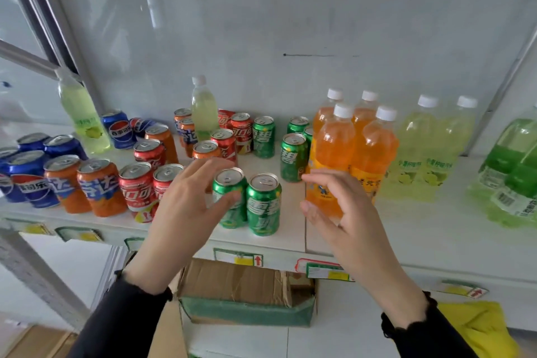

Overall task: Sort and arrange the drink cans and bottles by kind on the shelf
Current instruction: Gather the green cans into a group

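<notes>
From the head camera, we are looking down at a white shelf (293, 238) crowded with drinks. Our left hand (186, 206) is curling its fingers (223, 203) loosely around a green aluminium soda can (231, 197) near the front edge, touching its side without closing tight, while a second green can (263, 203) is standing just beside it, upright. Our right hand (345, 212) is hovering to the right of that pair with fingers spread and holding nothing. To the left, red cola cans (139, 186), orange soda cans (98, 186) and blue cola cans (32, 183) are sitting mixed together. Behind the right hand, orange plastic bottles with white caps (334, 148) are standing next to pale yellow-green bottles (421, 148). Below the shelf, an open cardboard box (241, 288) is sitting.
</notes>
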Motion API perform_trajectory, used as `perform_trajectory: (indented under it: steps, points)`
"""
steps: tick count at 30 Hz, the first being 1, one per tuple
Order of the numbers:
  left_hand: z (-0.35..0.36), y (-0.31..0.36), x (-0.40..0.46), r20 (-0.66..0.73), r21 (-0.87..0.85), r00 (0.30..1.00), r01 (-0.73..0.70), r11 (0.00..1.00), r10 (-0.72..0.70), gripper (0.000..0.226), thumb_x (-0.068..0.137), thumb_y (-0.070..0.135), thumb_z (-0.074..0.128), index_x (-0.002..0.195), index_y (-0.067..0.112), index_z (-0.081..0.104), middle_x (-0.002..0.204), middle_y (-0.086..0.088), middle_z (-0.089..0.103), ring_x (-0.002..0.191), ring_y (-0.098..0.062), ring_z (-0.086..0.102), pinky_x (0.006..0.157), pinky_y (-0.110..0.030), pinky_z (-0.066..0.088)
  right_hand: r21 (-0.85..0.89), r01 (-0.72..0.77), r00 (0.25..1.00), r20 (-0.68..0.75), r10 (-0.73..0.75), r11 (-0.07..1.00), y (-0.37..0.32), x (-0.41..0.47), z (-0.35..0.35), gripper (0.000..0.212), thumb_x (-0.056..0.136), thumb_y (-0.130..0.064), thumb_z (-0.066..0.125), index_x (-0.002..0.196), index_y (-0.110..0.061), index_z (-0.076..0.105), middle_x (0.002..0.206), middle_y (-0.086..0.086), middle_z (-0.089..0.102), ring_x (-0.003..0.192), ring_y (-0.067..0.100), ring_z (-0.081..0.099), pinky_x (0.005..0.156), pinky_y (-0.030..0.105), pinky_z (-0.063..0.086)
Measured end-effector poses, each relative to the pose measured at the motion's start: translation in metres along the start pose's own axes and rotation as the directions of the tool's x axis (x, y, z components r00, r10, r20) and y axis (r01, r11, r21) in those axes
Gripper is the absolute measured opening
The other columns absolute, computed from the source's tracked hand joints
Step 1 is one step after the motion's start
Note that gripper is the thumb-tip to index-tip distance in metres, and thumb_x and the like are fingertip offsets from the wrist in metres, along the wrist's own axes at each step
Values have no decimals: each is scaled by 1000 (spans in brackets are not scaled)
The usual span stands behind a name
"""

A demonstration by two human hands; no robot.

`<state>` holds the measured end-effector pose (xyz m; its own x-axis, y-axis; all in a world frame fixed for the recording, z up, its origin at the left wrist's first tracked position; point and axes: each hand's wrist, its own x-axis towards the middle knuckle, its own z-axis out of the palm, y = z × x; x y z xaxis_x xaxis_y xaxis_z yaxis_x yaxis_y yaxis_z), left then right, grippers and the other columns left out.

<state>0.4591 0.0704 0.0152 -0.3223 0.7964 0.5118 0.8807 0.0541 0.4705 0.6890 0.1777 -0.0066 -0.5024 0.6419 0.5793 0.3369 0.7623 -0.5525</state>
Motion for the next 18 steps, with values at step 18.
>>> perform_trajectory:
  steps: [18]
  points:
    - [-70,-109,131,356,-138,878,-287,948,318,53,90,41,68,139,36,50,136,15,54,116,-6,52,88,-23,36,-111,-430,902,-87,422,896,-62,96,73,50,99,-38,58,147,-27,47,148,-11,50,135,8,46,113,36,41]
